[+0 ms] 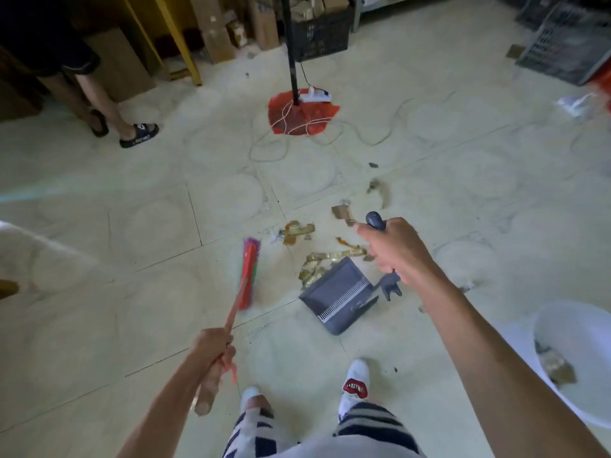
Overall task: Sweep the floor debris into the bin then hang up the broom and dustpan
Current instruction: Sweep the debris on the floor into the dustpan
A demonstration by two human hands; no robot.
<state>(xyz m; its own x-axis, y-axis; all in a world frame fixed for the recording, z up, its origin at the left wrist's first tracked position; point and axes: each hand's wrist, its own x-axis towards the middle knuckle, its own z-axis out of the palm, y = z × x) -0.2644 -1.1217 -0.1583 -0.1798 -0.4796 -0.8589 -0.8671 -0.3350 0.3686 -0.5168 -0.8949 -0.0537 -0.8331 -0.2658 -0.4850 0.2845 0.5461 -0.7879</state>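
Pale tiled floor (132, 200) fills most of the head view. At lower centre left, the left hand (213, 345) is wrapped tight around the red handle of the broom (248, 276); its red head with pink and green bristles is blurred, just left of the litter. At centre right, the right hand (393, 249) is clenched around the grey upright handle of the dustpan (337, 294), and the grey pan sits on the floor below it, its open mouth facing the upper left of the frame.

Scraps of debris (317, 262), brownish and golden, lie touching the pan's mouth and scatter upward toward the frame's centre. At the lower right edge stands a white bin (562, 328) with some brown scraps already inside.

Bottom centre shows the person's striped shorts and white socks. In the upper middle, a black pole (292, 61) rises from a red bag (302, 112), with a white power strip (315, 95) and loose cord beside it. Another person's legs in dark sandals stand at the upper left. Cardboard boxes and dark crates line the top.
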